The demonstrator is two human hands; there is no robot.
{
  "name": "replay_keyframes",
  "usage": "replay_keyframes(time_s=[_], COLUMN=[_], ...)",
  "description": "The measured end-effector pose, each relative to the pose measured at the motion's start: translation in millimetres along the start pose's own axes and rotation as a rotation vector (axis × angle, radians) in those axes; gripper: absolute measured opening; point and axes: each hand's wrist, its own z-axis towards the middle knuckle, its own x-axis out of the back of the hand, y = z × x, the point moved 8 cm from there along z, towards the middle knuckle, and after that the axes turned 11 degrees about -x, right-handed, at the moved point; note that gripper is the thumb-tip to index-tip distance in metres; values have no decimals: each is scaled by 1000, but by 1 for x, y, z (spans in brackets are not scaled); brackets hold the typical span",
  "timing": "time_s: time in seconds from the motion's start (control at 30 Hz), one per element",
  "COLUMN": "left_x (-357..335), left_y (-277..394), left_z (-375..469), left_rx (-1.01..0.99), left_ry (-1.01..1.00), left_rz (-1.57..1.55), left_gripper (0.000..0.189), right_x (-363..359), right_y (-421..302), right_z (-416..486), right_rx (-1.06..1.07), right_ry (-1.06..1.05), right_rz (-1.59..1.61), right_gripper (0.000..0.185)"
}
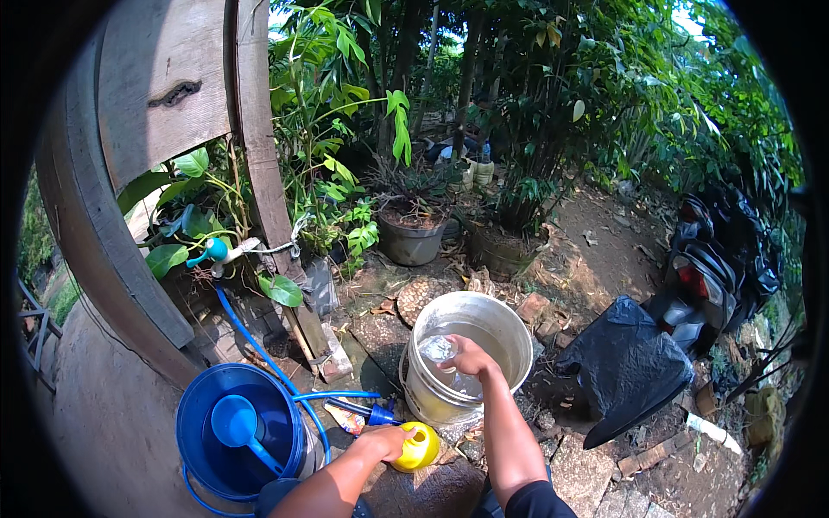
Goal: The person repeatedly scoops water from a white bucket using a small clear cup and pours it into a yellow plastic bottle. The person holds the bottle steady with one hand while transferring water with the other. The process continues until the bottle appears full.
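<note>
My left hand [386, 442] grips a round yellow plastic container [421, 451] low over the paving, its open mouth facing up. Beside it lies a blue cap with a dark tube [381, 415], possibly a sprayer head. My right hand [467, 355] is over a white plastic bucket [526, 353] and holds a clear plastic cup or bottle [436, 348] that glints in the sun. Cloudy water [493, 340] stands in the bucket below it. To the left, a blue bucket [194, 453] holds a light-blue dipper [234, 421].
A blue hose [249, 330] runs from a tap [217, 250] past the blue bucket. Behind the white bucket stand a potted plant [411, 239] and a second pot [502, 256]. A black plastic sheet [628, 362] and a motorcycle [706, 278] are at right; a wooden post [272, 181] rises at left.
</note>
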Motion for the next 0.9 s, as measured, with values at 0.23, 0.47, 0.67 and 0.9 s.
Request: replay_keyframes(time_s=[0.23, 0.47, 0.67, 0.9], left_x=[-4, -5, -3, -14], left_y=[-5, -7, -2, -7], left_z=[9, 13, 8, 22], left_rx=[4, -38, -20, -41], left_ry=[72, 87, 73, -34], left_rz=[7, 2, 21, 66], left_gripper=[54, 56, 52, 51], right_x=[28, 41, -5, -66], right_y=[-39, -29, 20, 63], right_z=[-68, -153, -191, -178], right_rx=[86, 203, 182, 119], right_ry=[73, 12, -41, -131], right_rz=[393, 452, 329, 361], right_gripper=[72, 65, 70, 73])
